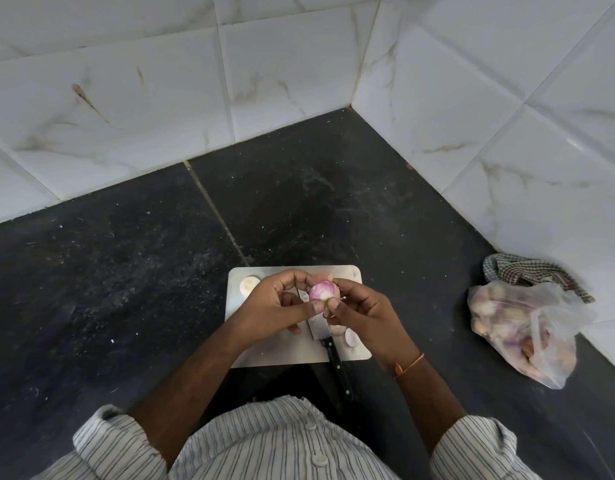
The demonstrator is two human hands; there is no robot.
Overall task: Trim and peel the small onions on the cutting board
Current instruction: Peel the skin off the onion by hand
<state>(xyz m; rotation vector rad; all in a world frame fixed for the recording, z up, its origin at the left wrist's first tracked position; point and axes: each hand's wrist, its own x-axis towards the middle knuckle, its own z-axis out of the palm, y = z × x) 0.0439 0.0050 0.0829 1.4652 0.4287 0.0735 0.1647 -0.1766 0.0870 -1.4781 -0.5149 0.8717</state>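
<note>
Above the cutting board [340,271], between the two hands, a small onion [321,289] is held clear of the surface. It is pinched by the curled fingers and thumb of the left hand [275,303], while the fingertips of the right hand [359,311] are closed on its near side, apparently on a flap of skin at one trimmed end; both grips are therefore closed on the onion. The bulb is nearly round, so its long axis is hard to read; a pale cut end is seen facing down and toward the person, which suggests an axis tilted from far-upper to near-lower. The purple skin is judged to be partly removed. Directly beneath the grips a knife [328,337] lies with its blade on the board and its black handle overhanging the near edge, and cut onion pieces [351,336] rest beside the blade. A slip of the moist bulb could drop it onto the blade or off the board onto the dark desk [126,271]. A torn layer could waste flesh. To the right of the grips a plastic bag of onions [520,327] lies against a checked cloth [527,271].
</note>
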